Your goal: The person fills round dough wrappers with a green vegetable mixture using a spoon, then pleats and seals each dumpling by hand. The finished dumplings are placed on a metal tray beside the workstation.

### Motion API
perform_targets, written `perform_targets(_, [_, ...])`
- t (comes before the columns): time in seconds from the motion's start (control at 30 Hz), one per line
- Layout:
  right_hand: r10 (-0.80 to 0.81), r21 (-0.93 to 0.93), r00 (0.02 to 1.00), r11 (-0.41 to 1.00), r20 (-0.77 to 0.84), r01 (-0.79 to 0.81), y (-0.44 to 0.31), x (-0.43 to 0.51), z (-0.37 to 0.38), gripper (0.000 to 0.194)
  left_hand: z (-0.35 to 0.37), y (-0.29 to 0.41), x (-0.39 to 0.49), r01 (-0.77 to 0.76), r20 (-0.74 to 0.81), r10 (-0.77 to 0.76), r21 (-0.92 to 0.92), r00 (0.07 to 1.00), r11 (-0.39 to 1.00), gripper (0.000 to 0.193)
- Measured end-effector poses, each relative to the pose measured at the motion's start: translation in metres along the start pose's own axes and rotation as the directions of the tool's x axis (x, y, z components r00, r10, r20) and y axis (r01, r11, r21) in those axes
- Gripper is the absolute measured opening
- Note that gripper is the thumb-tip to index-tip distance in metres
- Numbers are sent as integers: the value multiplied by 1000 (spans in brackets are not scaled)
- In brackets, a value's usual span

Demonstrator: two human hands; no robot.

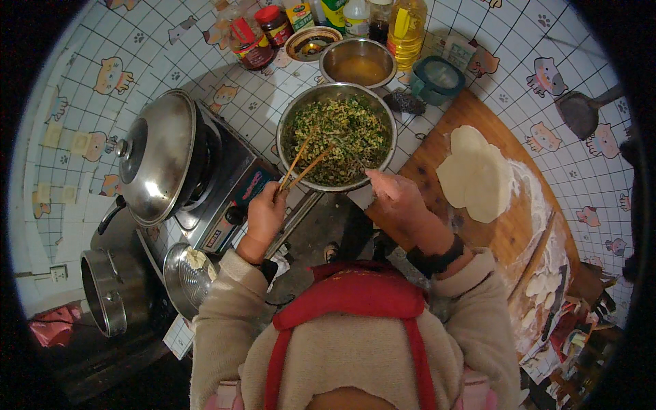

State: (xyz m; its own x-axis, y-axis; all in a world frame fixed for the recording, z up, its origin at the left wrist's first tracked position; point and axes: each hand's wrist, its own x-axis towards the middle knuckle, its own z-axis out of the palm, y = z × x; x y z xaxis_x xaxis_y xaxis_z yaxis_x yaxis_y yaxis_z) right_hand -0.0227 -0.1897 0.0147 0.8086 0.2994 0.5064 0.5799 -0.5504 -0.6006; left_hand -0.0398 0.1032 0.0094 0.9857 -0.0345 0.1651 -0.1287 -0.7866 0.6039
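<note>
A stainless steel bowl [391,154] holds a chopped mix [338,128] of green bits and yellow pieces, perhaps egg. My left hand [267,214] grips a pair of wooden chopsticks [297,163], spread apart with their tips in the mix. At the bowl's near right rim, my right hand [397,197] is closed around the end of a thin metal utensil [357,161]. Its far end lies in the mix, so its kind cannot be made out. Flattened dough [474,177] lies on a floured wooden board [428,177] right of my right hand.
A gas stove [225,205] at left carries a wok with a domed lid [159,159]. Behind the bowl are a second metal bowl [328,66], a cooking oil bottle [406,33], sauce jars and a teal container [435,82]. A rolling pin [533,253] and small dough pieces [543,284] lie at right.
</note>
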Motion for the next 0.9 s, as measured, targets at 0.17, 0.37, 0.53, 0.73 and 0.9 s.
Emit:
perform_targets(0.17, [383,204,922,900,56,-386,5,10,-12,36,2,-12,1,235,128,-202,-355,971,905,11])
perform_targets(0.37, [-215,54,971,976,103,210,-22,8,-4,34,1,4,6,125,104,-113,-127,988,984,11])
perform_targets(0.53, [-20,-7,1000,1000,23,20,-13,25,-5,33,-8,25,6,-143,79,129,207,989,968,5])
perform_targets(0.73, [105,112,994,988,34,-108,-16,26,-22,31,-25,32,12,-253,89,237,394,967,883,6])
perform_targets(0.9, [-306,-3,951,952,42,307,-29,27,-12,35,-31,38,18,-347,142,323,526,936,776,9])
